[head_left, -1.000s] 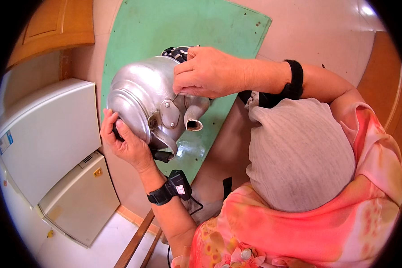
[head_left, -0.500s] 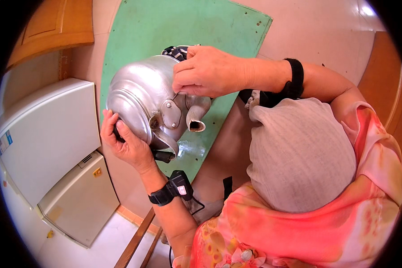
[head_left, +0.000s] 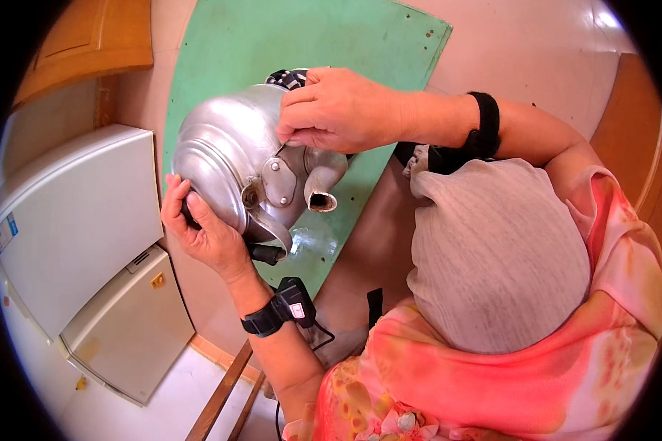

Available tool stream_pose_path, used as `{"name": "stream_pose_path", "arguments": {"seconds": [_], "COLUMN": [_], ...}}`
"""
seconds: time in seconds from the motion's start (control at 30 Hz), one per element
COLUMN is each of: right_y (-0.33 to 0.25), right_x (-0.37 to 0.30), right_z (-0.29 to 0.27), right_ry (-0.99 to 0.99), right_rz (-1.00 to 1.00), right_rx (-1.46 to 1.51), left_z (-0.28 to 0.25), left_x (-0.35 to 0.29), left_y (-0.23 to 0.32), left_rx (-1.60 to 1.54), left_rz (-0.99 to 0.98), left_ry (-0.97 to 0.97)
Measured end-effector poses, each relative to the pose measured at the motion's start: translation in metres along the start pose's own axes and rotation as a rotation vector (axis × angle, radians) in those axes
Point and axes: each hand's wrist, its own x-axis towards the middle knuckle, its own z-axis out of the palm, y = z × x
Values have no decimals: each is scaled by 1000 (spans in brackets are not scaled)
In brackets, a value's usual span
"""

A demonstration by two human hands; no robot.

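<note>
A silver metal kettle (head_left: 232,125) is tipped on its side above the green table, with its lid toward the left and its short spout (head_left: 324,184) toward me. My left hand (head_left: 206,235) is closed on the kettle's lid; the dark knob shows partly between thumb and fingers. Beside the upper edge of the riveted handle bracket (head_left: 278,181), my right hand (head_left: 331,110) pinches a thin dark pointed tool (head_left: 280,149), mostly hidden by the fingers. The curved handle's black grip (head_left: 266,253) hangs below the kettle. A dark patterned cloth (head_left: 287,79) lies behind it.
Under the kettle extends the green tabletop (head_left: 346,44). A white fridge (head_left: 88,213) stands at the left, below a wooden cabinet (head_left: 88,44). Wooden bars (head_left: 221,393) are at the bottom, and a brown wooden panel (head_left: 629,125) is at the far right.
The kettle and both hands have shifted slightly up and left in the picture. My right fingers have moved a little away from the bracket, showing more of it.
</note>
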Motion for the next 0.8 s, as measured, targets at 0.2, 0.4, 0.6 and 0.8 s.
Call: {"name": "stream_pose_path", "arguments": {"seconds": [0.2,0.4,0.6,0.8], "right_y": [-1,0,-2,-2], "right_x": [-6,-3,-6,-4], "right_z": [-4,0,-3,-1], "right_ry": [-54,-8,-49,-4], "right_rz": [-17,-13,-10,-2], "right_rx": [-22,2,-1,10], "left_z": [2,0,0,-1], "left_x": [0,-2,0,-2], "left_y": [0,0,-2,0], "left_rx": [-4,1,-1,3], "left_rz": [16,26,19,-13], "left_ry": [11,9,9,4]}}
